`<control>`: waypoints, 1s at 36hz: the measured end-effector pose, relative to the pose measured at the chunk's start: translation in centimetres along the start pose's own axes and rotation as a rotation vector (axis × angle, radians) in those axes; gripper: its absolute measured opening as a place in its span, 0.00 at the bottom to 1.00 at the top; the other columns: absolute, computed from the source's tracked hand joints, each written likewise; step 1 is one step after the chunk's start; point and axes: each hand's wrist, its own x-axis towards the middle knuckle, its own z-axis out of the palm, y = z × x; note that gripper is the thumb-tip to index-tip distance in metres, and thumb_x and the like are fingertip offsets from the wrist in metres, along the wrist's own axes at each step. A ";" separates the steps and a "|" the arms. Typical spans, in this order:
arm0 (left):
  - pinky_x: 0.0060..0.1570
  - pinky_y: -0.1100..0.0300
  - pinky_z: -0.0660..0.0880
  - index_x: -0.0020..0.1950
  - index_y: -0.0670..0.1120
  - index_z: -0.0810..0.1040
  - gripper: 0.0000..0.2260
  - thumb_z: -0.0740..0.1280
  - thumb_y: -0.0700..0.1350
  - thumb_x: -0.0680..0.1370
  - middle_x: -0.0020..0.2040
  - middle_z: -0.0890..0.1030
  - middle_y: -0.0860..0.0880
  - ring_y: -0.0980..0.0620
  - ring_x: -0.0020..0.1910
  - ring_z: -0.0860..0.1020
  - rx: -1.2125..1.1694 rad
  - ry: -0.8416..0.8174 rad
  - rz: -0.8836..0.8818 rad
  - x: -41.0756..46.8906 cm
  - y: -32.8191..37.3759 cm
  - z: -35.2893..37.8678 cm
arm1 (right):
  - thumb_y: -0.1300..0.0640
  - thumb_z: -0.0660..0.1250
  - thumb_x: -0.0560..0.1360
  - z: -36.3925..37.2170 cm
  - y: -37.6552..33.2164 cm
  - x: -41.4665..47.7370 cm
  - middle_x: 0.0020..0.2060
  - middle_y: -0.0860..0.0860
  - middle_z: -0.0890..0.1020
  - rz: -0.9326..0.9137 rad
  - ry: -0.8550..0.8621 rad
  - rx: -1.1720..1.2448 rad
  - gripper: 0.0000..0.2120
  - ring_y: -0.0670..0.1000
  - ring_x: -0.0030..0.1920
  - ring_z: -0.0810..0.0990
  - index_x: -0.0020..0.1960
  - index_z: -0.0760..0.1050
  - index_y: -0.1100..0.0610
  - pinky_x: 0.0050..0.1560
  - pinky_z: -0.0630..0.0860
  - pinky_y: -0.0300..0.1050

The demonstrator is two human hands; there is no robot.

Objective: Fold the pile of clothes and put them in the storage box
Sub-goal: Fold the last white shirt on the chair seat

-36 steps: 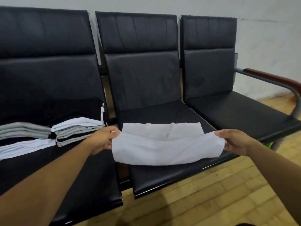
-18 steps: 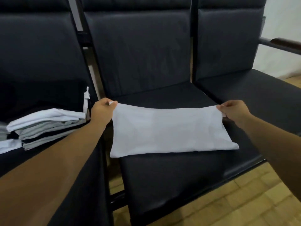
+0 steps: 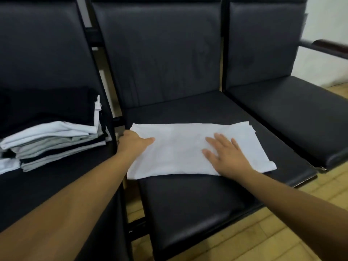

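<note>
Your right hand (image 3: pixel 228 159) lies flat, palm down, on the white folded garment (image 3: pixel 180 147), its fingers (image 3: pixel 221 141) spread apart and stretched out straight, gripping nothing and only pressing on the cloth. Your left hand (image 3: pixel 134 144) rests at the garment's left edge, near its far corner; the thumb lies on top of the fabric pointing right, and the other fingers curl out of sight at the edge, so you cannot tell whether they pinch the cloth or just sit against it.

The garment lies as a wide, flat rectangle across the middle seat (image 3: pixel 188 200) of a row of black padded chairs, closer to the backrest than to the front edge. Its right end reaches almost to the gap beside the right seat (image 3: pixel 293 113), and layered edges show at its far right corner.

On the left seat (image 3: pixel 56 185) sits a stack of folded clothes (image 3: pixel 54 142) in white, grey and dark layers, just beside your left forearm and apart from the garment. More dark cloth is piled behind that stack. A wooden floor (image 3: pixel 263 240) shows under the chairs.
</note>
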 end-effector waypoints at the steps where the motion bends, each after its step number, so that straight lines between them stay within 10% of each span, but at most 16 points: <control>1: 0.49 0.52 0.77 0.70 0.40 0.68 0.40 0.75 0.61 0.67 0.64 0.76 0.42 0.41 0.58 0.77 0.007 -0.002 -0.002 -0.5 -0.1 0.1 | 0.36 0.48 0.82 0.4 -0.4 -0.5 0.82 0.48 0.52 0.002 -0.037 -0.035 0.29 0.49 0.82 0.47 0.81 0.55 0.45 0.81 0.42 0.52; 9: 0.43 0.56 0.71 0.52 0.42 0.78 0.09 0.67 0.46 0.77 0.52 0.80 0.44 0.46 0.45 0.76 0.065 -0.035 0.030 -4.1 -0.2 0.1 | 0.37 0.44 0.83 -0.1 -1.1 -1.8 0.82 0.47 0.45 -0.002 -0.126 -0.111 0.29 0.49 0.81 0.40 0.82 0.48 0.44 0.80 0.37 0.53; 17: 0.62 0.48 0.73 0.74 0.43 0.68 0.22 0.65 0.48 0.81 0.67 0.74 0.44 0.42 0.62 0.75 -0.255 -0.091 -0.014 -6.3 -1.3 -1.6 | 0.38 0.44 0.84 0.2 -3.2 -4.3 0.82 0.49 0.45 -0.079 -0.166 -0.080 0.28 0.52 0.81 0.40 0.82 0.49 0.44 0.80 0.37 0.53; 24: 0.45 0.52 0.79 0.72 0.46 0.68 0.20 0.64 0.47 0.81 0.61 0.78 0.43 0.44 0.53 0.80 -0.531 -0.106 -0.029 -8.0 0.0 -3.3 | 0.38 0.47 0.84 0.3 -4.8 -7.4 0.82 0.49 0.44 -0.091 -0.230 -0.018 0.29 0.52 0.81 0.40 0.82 0.49 0.45 0.80 0.38 0.53; 28: 0.59 0.47 0.77 0.71 0.47 0.70 0.19 0.65 0.49 0.80 0.62 0.77 0.46 0.46 0.56 0.78 -0.473 -0.122 0.123 -10.3 3.4 -2.7 | 0.41 0.52 0.84 -0.9 -5.4 -7.9 0.82 0.47 0.53 -0.001 -0.219 0.245 0.26 0.50 0.81 0.48 0.80 0.59 0.46 0.80 0.42 0.52; 36: 0.49 0.55 0.76 0.50 0.45 0.77 0.06 0.64 0.45 0.76 0.49 0.79 0.46 0.45 0.50 0.79 -0.230 -0.190 0.337 -14.6 11.3 2.6 | 0.30 0.62 0.73 -3.1 -2.2 -6.9 0.56 0.52 0.85 0.502 -0.127 1.378 0.26 0.56 0.62 0.80 0.58 0.79 0.48 0.72 0.69 0.56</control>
